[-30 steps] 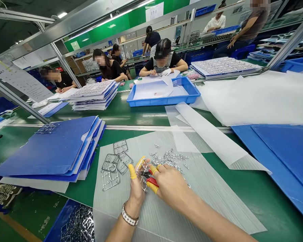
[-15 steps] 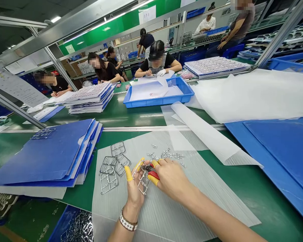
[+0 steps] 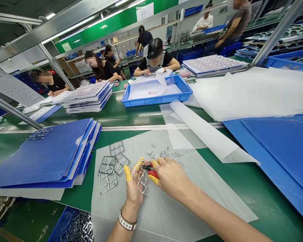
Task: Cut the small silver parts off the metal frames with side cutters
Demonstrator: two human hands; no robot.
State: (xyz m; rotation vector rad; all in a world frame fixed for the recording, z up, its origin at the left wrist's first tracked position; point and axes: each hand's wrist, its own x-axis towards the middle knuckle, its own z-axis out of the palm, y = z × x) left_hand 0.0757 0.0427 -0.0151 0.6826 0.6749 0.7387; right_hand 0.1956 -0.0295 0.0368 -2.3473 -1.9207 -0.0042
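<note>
My left hand (image 3: 133, 186), with yellow finger cots and a beaded bracelet at the wrist, grips a silver plated part frame (image 3: 141, 178) over a translucent corrugated sheet (image 3: 166, 208). My right hand (image 3: 170, 178), also wearing yellow finger cots, is closed on red-handled cutters (image 3: 151, 171) whose jaws meet the frame's top. Just beyond the hands lies a scatter of several small silver cut parts (image 3: 166, 154). Left of my left hand rest several emptied frames (image 3: 111, 166).
A stack of blue boards (image 3: 45, 154) lies at left, with more blue boards (image 3: 280, 151) at right under white paper sheets (image 3: 252, 90). A blue tray (image 3: 158, 89) sits across the green belt. A blue bin of frames (image 3: 75, 227) is below left. Several people work opposite.
The view has drifted slightly, so everything sits a little lower left. Both hands stay together on the frame and cutters with only small shifts.
</note>
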